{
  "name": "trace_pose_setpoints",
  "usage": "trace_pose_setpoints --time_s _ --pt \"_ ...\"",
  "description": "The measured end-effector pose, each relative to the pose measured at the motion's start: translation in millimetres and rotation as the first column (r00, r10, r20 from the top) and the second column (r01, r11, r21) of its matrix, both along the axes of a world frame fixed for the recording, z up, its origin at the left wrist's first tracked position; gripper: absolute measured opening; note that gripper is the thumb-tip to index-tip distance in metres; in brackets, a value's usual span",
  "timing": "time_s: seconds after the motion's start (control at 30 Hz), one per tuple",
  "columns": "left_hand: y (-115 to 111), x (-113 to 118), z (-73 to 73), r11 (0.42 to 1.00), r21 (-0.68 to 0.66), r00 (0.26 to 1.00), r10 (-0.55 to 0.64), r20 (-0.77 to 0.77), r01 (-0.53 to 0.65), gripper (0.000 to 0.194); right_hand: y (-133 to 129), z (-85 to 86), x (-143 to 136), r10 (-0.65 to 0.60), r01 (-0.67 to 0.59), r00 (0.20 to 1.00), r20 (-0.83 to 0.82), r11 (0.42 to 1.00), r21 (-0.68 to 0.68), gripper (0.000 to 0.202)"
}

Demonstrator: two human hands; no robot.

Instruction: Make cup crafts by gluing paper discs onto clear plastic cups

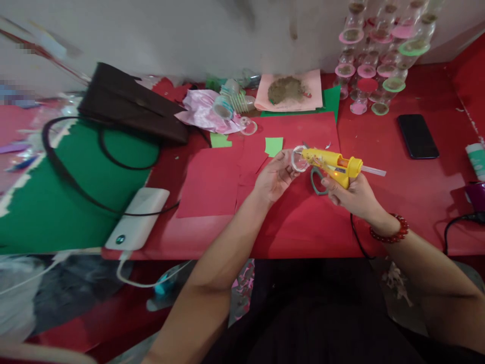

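Note:
My left hand (276,177) pinches a small clear round piece with a pale rim (299,160) over the red paper. My right hand (350,194) is wrapped round the handle of a yellow glue gun (331,163), which has a clear glue stick (373,171) poking out of its back and a small orange light on. The gun's nozzle points left and meets the round piece; whether it touches the rim cannot be made out. Grey-green scissor handles (317,181) show between my hands, partly hidden. A light green paper square (274,146) lies behind my left hand.
Stacked clear pieces with pink and green rims (367,71) stand at the back right, near a black phone (418,136). A dark bag (129,106) and white power bank (137,219) are left. Pink paper (265,98) holding brown material lies at the back.

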State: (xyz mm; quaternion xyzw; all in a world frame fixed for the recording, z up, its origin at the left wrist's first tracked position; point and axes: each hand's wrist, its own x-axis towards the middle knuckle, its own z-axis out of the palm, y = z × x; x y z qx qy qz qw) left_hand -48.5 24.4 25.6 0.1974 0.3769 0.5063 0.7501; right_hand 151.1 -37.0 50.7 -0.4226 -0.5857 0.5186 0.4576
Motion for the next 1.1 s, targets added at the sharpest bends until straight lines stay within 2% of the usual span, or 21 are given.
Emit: trace_pose_setpoints --time_s 0.23,0.43,1.1 --pt "0.6 0.0 -2.7 1.000 0.024 0.999 0.021 -0.035 -0.020 0.005 -0.5 2.8 1.6 -0.045 0.048 0.997 0.069 0.998 -0.032 0.044" --pt "-0.2 -0.3 -0.1 0.999 0.032 1.000 0.013 -0.026 -0.012 0.006 -0.4 4.0 0.9 -0.030 0.031 0.999 0.037 0.999 -0.037 0.044" --pt "1.5 -3.4 -4.7 0.998 0.055 0.998 -0.019 -0.052 0.022 0.009 -0.3 -0.3 2.3 -0.003 0.005 0.999 0.049 0.999 -0.041 0.046"
